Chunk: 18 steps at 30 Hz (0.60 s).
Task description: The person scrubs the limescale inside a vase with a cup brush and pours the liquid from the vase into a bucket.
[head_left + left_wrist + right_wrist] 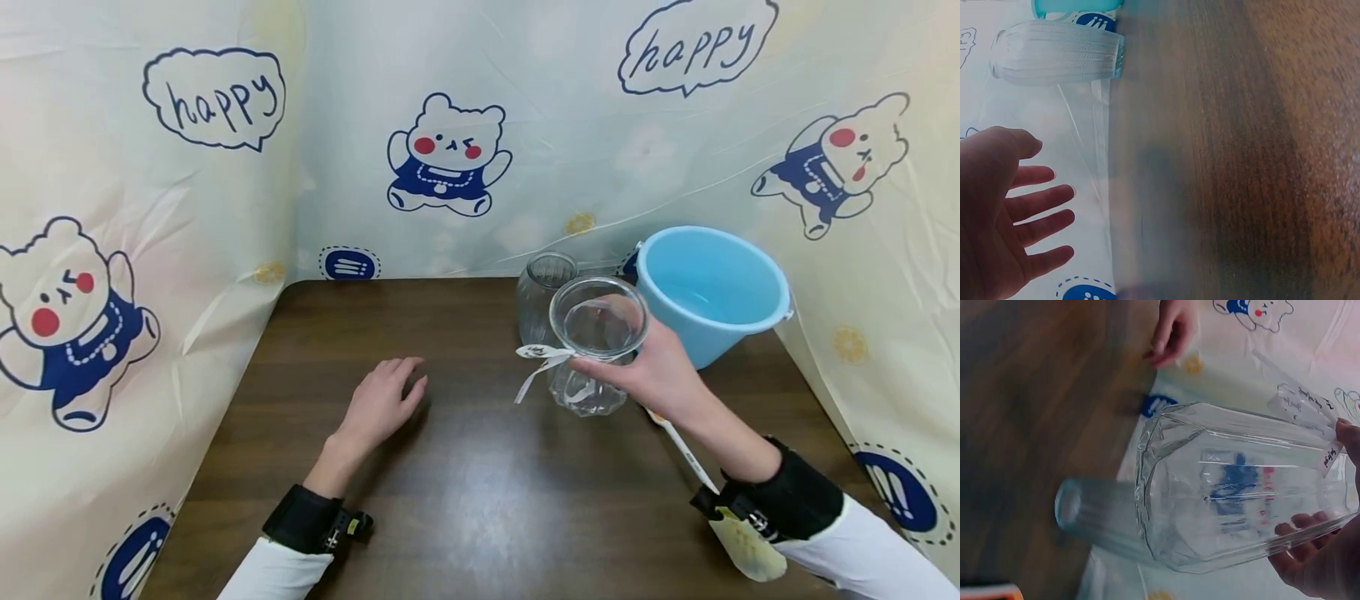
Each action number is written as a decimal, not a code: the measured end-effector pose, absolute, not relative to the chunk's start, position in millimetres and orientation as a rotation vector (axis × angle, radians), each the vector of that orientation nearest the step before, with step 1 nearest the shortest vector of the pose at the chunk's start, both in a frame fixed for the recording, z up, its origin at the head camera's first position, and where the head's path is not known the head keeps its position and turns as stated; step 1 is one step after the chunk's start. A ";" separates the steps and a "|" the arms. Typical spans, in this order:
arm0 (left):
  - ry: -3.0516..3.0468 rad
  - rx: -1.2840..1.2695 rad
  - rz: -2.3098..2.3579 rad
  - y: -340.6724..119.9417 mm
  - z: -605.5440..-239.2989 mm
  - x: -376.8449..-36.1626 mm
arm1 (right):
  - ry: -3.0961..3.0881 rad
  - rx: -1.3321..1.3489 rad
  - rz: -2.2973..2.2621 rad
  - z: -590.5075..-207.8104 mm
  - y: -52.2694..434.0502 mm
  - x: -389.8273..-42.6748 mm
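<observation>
A: Head view. Right hand (pixel 651 367) grips the clear glass vase (pixel 595 346) by its neck, right of frame centre; it could knock the ribbed glass jar (pixel 542 296) just behind. Left hand (pixel 384 400) lies flat, fingers relaxed, on the table (pixel 465 500).

B: Left wrist view: blurred table, fingers spread, holding nothing. Right wrist view: vase mouth cut off at the right edge; whether its base touches the table, cannot tell.

A glass vase (pixel 596 350) stands on the table (pixel 480 500), a ribbed glass jar (pixel 542 292) just behind it, a bucket (pixel 708 287) to their right.
</observation>
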<state>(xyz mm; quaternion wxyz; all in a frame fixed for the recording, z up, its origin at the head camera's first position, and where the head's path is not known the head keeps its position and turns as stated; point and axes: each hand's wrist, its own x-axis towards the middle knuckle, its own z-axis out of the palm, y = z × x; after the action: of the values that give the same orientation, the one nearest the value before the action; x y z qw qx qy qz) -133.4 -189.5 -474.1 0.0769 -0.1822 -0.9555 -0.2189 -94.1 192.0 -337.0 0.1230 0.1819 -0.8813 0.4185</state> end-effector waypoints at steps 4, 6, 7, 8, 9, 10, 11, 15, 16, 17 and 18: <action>-2.858 -0.549 -0.667 -188.4 -474.3 -133.4 | -2.600 0.547 1.283 -349.4 177.8 -92.4; -2.850 -0.556 -0.673 -188.4 -474.7 -132.8 | -2.601 0.557 1.351 -356.0 171.1 -92.0; -2.847 -0.560 -0.675 -188.5 -475.1 -132.5 | -2.602 0.555 1.386 -359.3 167.9 -91.6; -2.845 -0.563 -0.676 -188.3 -475.3 -132.3 | -2.600 0.555 1.420 -362.8 164.7 -91.4; -2.842 -0.566 -0.675 -188.4 -475.6 -132.1 | -2.595 0.559 1.466 -366.2 161.3 -91.3; -2.840 -0.567 -0.672 -188.4 -475.8 -131.9 | -2.595 0.555 1.504 -369.8 158.1 -91.3; -2.838 -0.567 -0.668 -188.3 -476.0 -131.7 | -2.588 0.558 1.555 -373.5 154.9 -91.6; -2.843 -0.567 -0.657 -186.8 -475.7 -130.7 | -2.574 0.553 1.686 -388.1 143.3 -92.8; -2.847 -0.566 -0.656 -186.2 -475.7 -130.4 | -2.570 0.549 1.707 -391.7 141.0 -93.0; -2.851 -0.566 -0.656 -185.7 -476.0 -129.7 | -2.564 0.553 1.721 -395.8 138.7 -93.6; -2.856 -0.565 -0.660 -185.3 -476.6 -129.0 | -2.566 0.549 1.723 -399.9 136.5 -93.6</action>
<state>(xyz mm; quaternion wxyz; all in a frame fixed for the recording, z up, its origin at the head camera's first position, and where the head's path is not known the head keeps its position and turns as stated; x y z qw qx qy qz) -129.0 -185.3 -476.6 0.0780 -0.1887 -0.9538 -0.2202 -93.6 136.5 -399.9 0.0015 0.1749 -0.8174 0.5488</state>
